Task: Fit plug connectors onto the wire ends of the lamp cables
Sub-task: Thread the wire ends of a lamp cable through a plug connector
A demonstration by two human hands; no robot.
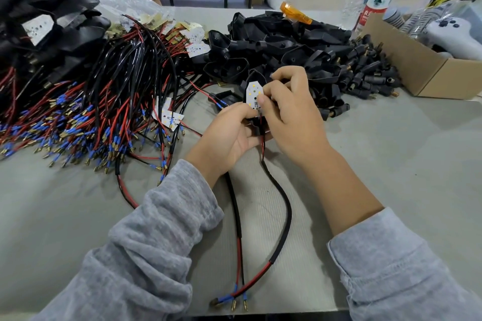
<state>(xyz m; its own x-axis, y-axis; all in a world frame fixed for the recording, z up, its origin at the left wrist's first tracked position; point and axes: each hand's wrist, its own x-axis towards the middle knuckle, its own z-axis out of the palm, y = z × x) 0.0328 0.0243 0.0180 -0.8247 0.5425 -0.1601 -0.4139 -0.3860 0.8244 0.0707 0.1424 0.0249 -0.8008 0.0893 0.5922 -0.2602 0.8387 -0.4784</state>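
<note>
Left hand: I see my left hand [229, 133] curled under a black lamp housing [254, 81], fingers wrapped round its lower end.
Right hand: my right hand [289, 112] has its fingers bent, thumb and forefinger pinching the white LED board [253, 94] seated in that housing.
Held cable: a black-sleeved cable [283, 203] drops from the housing between my hands and loops across the grey table [391, 164]; its red and black ends carry blue-collared brass pins [233, 303] near the table's front edge.
Second cable: another cable [236, 206] runs from under my left wrist to the same spot.
Plug connectors: a heap of black plug connectors [365, 70] lies beyond my right hand, beside a cardboard box [417, 70].
Loose cables: a pile of cables [91, 112] sits to my left.
</note>
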